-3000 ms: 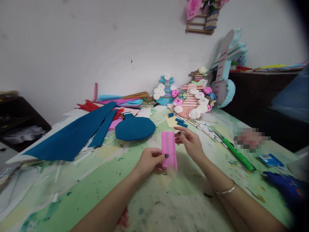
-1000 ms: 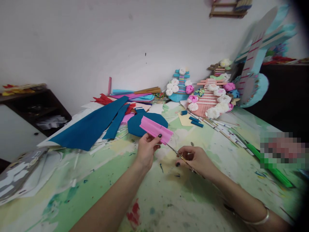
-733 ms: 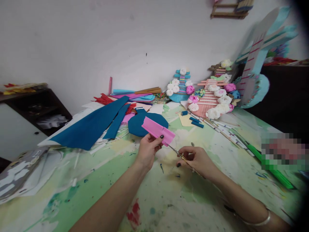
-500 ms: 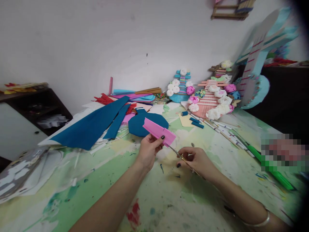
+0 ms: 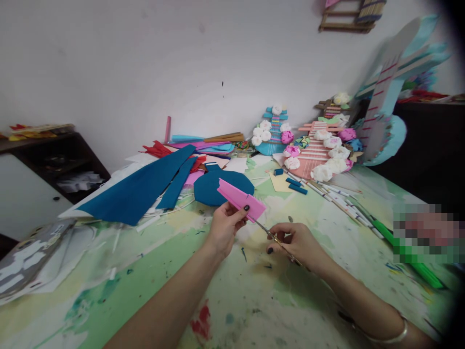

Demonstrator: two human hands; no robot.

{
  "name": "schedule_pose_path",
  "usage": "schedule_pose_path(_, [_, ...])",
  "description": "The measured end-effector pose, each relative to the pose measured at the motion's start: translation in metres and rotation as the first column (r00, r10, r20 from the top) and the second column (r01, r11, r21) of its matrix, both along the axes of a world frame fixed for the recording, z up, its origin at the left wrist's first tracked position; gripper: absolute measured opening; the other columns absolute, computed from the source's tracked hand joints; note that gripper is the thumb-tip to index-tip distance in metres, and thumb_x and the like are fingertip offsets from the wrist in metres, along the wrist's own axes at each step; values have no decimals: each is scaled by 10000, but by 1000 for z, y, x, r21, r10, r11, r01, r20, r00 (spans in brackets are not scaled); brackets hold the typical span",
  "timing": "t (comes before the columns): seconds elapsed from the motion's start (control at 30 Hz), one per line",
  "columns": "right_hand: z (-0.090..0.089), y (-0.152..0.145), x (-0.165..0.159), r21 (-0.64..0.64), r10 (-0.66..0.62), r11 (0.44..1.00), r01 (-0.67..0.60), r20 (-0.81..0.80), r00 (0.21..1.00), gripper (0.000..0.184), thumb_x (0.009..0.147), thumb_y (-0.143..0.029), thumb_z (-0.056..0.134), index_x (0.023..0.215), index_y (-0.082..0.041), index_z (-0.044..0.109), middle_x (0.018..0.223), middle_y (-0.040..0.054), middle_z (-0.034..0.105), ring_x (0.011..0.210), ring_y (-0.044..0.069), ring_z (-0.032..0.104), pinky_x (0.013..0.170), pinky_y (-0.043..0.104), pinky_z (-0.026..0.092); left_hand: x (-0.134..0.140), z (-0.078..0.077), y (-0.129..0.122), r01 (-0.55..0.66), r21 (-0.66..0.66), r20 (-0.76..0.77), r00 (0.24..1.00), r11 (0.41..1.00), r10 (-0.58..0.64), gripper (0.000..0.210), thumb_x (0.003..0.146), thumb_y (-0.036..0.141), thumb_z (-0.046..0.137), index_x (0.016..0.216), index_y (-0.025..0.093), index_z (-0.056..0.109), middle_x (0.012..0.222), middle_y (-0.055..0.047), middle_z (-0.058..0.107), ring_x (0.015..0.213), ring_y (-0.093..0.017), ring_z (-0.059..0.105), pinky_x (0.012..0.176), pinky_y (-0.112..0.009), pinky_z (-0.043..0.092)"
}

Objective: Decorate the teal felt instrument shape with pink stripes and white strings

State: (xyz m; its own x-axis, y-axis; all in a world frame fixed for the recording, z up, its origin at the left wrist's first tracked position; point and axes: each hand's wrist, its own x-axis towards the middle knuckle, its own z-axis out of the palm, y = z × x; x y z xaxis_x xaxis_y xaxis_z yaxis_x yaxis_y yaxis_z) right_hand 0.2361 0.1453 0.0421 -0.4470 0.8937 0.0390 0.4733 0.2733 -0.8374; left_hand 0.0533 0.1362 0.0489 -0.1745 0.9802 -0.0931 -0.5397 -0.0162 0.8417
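Observation:
My left hand (image 5: 225,229) pinches a folded piece of pink paper (image 5: 240,198) between thumb and fingers, holding it above the table. A slit shows in the paper's upper edge. In my right hand (image 5: 296,245) is a pair of scissors (image 5: 278,240), with fingers closed around the handles. The blades point up and left and meet the paper's lower edge; whether they are parted I cannot tell. Just behind the paper lies a blue rounded cut-out (image 5: 207,186), partly covered by it. Small blue scraps (image 5: 243,254) lie on the table below my hands.
Large blue sheets (image 5: 145,189) and stacked coloured papers (image 5: 203,145) lie at the back left. Flower-trimmed blue (image 5: 271,145) and pink instrument-shaped crafts (image 5: 307,165) stand by the wall. Rolled paper sticks (image 5: 339,206) and a green tool (image 5: 421,269) lie right. A grey case (image 5: 31,259) sits left.
Hands, paper and scissors hold almost the same pose. The whole view has shifted very slightly, and the scissors' blades appear to lie a touch closer together.

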Motion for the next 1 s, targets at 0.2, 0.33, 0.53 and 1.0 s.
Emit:
schedule_pose_path(0.2, [-1, 0, 0, -27, -26, 999, 26, -18, 999, 365, 606, -500, 725, 706, -157, 650, 493, -38, 433, 424, 83, 365, 409, 223, 276, 1, 2, 0, -2, -16, 40, 999, 1000, 3, 371, 594, 280, 785, 886, 115, 625, 784, -28, 637, 650, -99, 573, 598, -229, 442])
schedule_pose_path(0.33, [-1, -1, 0, -7, -38, 999, 38, -12, 999, 353, 609, -494, 722, 698, -158, 656, 492, -35, 438, 423, 83, 368, 409, 222, 275, -1, 1, 3, -50, -17, 59, 997, 999, 51, 317, 613, 298, 752, 834, 134, 593, 719, -18, 631, 602, -115, 586, 575, -243, 448])
schedule_pose_path(0.53, [-2, -1, 1, 7, -66, 998, 66, -7, 998, 318, 613, -461, 721, 707, -163, 662, 515, -33, 442, 468, 90, 373, 430, 218, 270, -4, -1, 5, -119, -3, 12, 993, 993, 119, 272, 545, 224, 766, 745, 133, 605, 700, -7, 628, 605, -105, 586, 607, -246, 465])
schedule_pose_path(1.0, [-3, 0, 1, 50, -51, 997, 50, 11, 999, 314, 637, -468, 709, 705, -167, 652, 517, -38, 421, 498, 92, 361, 448, 215, 276, -1, -1, 2, -94, 28, -94, 991, 995, 96, 232, 581, 221, 744, 773, 130, 650, 752, -28, 643, 658, -112, 583, 645, -254, 457])
